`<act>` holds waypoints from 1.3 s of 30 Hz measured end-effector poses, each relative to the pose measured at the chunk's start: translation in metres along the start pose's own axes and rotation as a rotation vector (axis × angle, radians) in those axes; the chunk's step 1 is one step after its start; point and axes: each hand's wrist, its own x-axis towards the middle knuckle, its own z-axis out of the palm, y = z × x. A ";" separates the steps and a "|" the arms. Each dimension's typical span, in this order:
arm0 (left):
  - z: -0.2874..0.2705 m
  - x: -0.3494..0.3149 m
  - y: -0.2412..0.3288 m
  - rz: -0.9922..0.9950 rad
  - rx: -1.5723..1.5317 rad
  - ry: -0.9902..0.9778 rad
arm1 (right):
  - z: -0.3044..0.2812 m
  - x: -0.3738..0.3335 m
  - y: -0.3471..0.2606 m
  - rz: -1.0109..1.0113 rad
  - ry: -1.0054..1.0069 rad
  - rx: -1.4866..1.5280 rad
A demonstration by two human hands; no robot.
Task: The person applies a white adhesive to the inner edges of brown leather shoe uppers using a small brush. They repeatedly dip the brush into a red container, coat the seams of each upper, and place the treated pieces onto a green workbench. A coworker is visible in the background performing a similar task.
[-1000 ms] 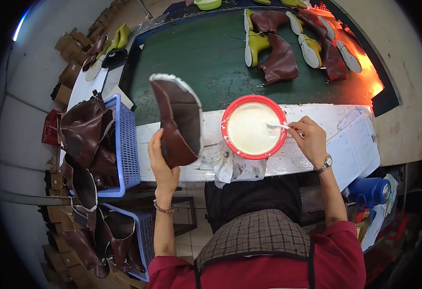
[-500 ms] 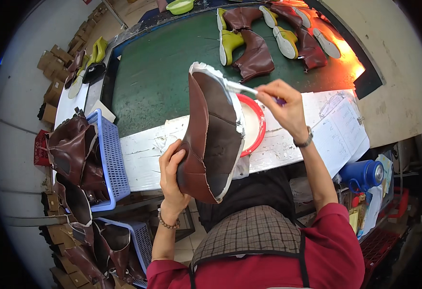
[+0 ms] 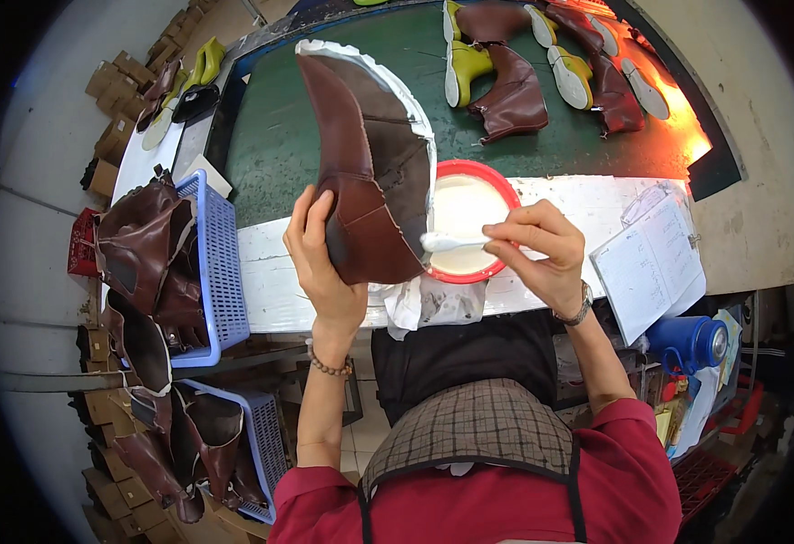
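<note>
My left hand (image 3: 326, 258) is closed on a brown leather boot upper (image 3: 351, 168), which stands tilted over the white bench. White paste coats its open lower edge on the right side, and the dark lining faces right. Between the fingers of my right hand (image 3: 545, 257) is a small brush (image 3: 451, 242) with white-coated bristles. The bristles meet the near end of the upper's edge. Just below the brush sits a red-rimmed bowl (image 3: 503, 186) of creamy white liquid.
Brown boot uppers fill a blue basket (image 3: 218, 272) at left, above another blue basket (image 3: 265, 444). A green belt (image 3: 274, 136) carries boots with yellow-green lower parts (image 3: 465, 68) near an orange glow. Papers (image 3: 648, 263) and a blue flask (image 3: 685, 343) are at right.
My left hand has raised the upper farther away and to the left. My right hand has brought the brush down along the edge, from its far part to its near end.
</note>
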 end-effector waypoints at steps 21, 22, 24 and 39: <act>-0.008 -0.004 -0.007 0.079 -0.279 -0.099 | -0.027 0.060 0.028 0.045 0.178 0.009; -0.006 -0.003 -0.006 0.066 -0.256 -0.065 | -0.024 0.053 0.022 0.034 0.148 0.001; 0.000 0.004 -0.004 0.060 -0.215 0.005 | -0.019 0.041 0.015 -0.006 0.115 -0.039; -0.008 0.010 -0.028 0.012 -0.060 -0.027 | -0.015 0.006 0.015 0.260 -0.164 0.059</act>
